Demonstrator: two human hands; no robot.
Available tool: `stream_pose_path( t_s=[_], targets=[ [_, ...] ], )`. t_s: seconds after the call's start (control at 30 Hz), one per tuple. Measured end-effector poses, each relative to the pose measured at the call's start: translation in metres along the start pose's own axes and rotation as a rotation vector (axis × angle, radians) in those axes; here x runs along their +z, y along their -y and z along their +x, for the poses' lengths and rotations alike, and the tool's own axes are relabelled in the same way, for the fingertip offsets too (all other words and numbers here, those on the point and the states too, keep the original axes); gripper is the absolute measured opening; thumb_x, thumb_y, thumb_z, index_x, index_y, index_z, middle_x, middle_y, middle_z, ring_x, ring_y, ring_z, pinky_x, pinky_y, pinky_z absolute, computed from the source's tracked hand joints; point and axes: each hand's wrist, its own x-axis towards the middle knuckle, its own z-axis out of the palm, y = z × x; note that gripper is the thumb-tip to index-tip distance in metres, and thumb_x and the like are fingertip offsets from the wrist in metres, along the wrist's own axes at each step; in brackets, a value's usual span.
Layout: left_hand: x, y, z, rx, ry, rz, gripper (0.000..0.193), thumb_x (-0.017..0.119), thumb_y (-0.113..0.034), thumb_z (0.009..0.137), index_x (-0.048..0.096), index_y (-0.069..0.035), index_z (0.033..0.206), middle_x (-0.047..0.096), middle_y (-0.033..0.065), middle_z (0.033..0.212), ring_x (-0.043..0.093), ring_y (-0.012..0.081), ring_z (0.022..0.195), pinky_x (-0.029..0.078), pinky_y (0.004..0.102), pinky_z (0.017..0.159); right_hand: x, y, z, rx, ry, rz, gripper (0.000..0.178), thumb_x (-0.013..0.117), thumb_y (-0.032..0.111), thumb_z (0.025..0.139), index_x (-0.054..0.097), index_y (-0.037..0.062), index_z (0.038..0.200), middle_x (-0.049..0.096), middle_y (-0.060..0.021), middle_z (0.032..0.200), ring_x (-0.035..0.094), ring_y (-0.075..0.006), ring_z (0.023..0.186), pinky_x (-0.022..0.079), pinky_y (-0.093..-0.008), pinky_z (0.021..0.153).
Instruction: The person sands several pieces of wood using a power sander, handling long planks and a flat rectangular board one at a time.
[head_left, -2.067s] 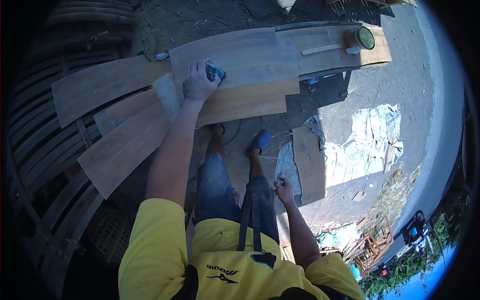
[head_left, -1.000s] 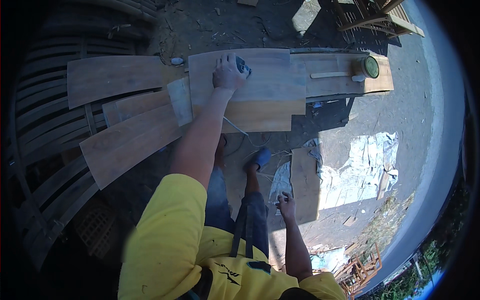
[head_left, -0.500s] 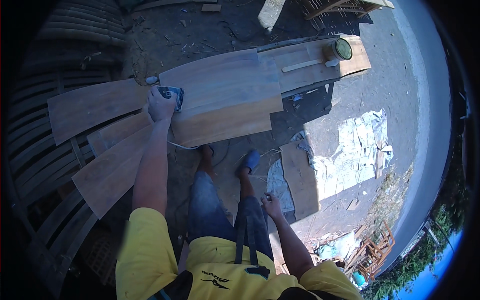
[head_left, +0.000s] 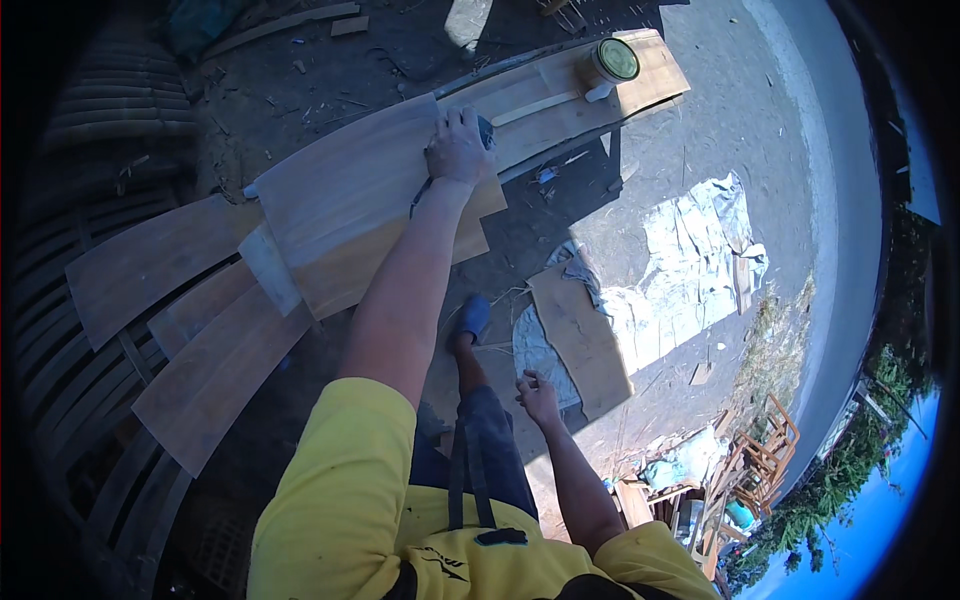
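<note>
My left hand [head_left: 458, 148] grips a small palm sander [head_left: 487, 132], its fingers wrapped over the top. The sander rests at the far right end of a thin wooden panel [head_left: 340, 185]; the hand hides most of its body. A dark cord shows by my wrist. A second, lighter panel [head_left: 365, 275] sticks out along the near side. My right hand [head_left: 538, 395] hangs low beside my leg, away from the work. Its fingers are loosely bent and apart, with nothing visible in them.
On the bench [head_left: 655, 75] beyond the panel stand a lidded tub [head_left: 605, 65] and a flat wood strip [head_left: 535, 108]. More panels [head_left: 225, 365] fan out at left on a slatted rack [head_left: 50, 255]. Cardboard [head_left: 580, 340] and a pale sheet [head_left: 660, 300] lie on the ground, wood scraps [head_left: 720, 490] lower right.
My left hand has slid the sander from the panel's left end to its far right end. My right hand stays low, barely moved. The view has shifted slightly.
</note>
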Motion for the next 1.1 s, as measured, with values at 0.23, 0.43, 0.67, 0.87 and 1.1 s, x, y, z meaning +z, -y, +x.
stream_pose_path(
  t_s=[0.23,0.43,0.67,0.87,1.1],
  targets=[
    [-0.015,0.027,-0.037,-0.083,0.006,-0.012,0.060,0.084,-0.036,0.084,0.059,-0.008,0.131,0.061,0.0153,0.129,0.061,0.0369,0.124,0.060,0.0517,0.097,-0.044,0.106,0.054,-0.215,-0.226,-0.039,0.050,0.071,0.033,0.099,0.067,0.0037,0.139,0.081,-0.0149,0.102,0.080,-0.0263,0.086,0.059,-0.0413,0.090],
    [-0.059,0.122,-0.094,-0.282,-0.141,0.029,0.061,0.084,-0.032,0.082,0.057,-0.006,0.130,0.061,0.0174,0.124,0.062,0.0400,0.118,0.058,0.0539,0.095,-0.068,0.327,0.169,-0.533,-0.525,-0.166,0.055,0.073,0.040,0.098,0.065,0.0029,0.138,0.078,-0.0203,0.112,0.075,-0.0376,0.107,0.056,-0.0468,0.097],
    [-0.077,0.190,-0.141,-0.443,-0.213,0.007,0.061,0.083,-0.030,0.082,0.056,-0.004,0.130,0.062,0.0193,0.119,0.062,0.0439,0.116,0.055,0.0567,0.094,-0.067,0.493,0.268,-0.329,-0.749,-0.283,0.069,0.074,0.049,0.095,0.060,-0.0029,0.139,0.067,-0.0301,0.134,0.066,-0.0440,0.126,0.053,-0.0494,0.108],
    [-0.061,0.158,-0.119,-0.427,-0.252,-0.030,0.064,0.084,-0.028,0.080,0.056,-0.002,0.131,0.061,0.0218,0.117,0.062,0.0454,0.112,0.054,0.0571,0.094,-0.077,0.473,0.313,-0.418,-0.761,-0.336,0.052,0.073,0.040,0.096,0.064,0.0044,0.133,0.068,-0.0258,0.128,0.068,-0.0421,0.123,0.054,-0.0503,0.105],
    [-0.036,0.090,-0.086,-0.424,-0.269,0.016,0.056,0.080,-0.029,0.082,0.058,-0.003,0.127,0.061,0.0219,0.117,0.062,0.0456,0.112,0.054,0.0567,0.093,-0.125,0.455,0.312,-0.581,-0.628,-0.489,0.040,0.071,0.023,0.098,0.065,0.0143,0.136,0.063,-0.0198,0.130,0.067,-0.0421,0.120,0.056,-0.0511,0.101]
  ],
)
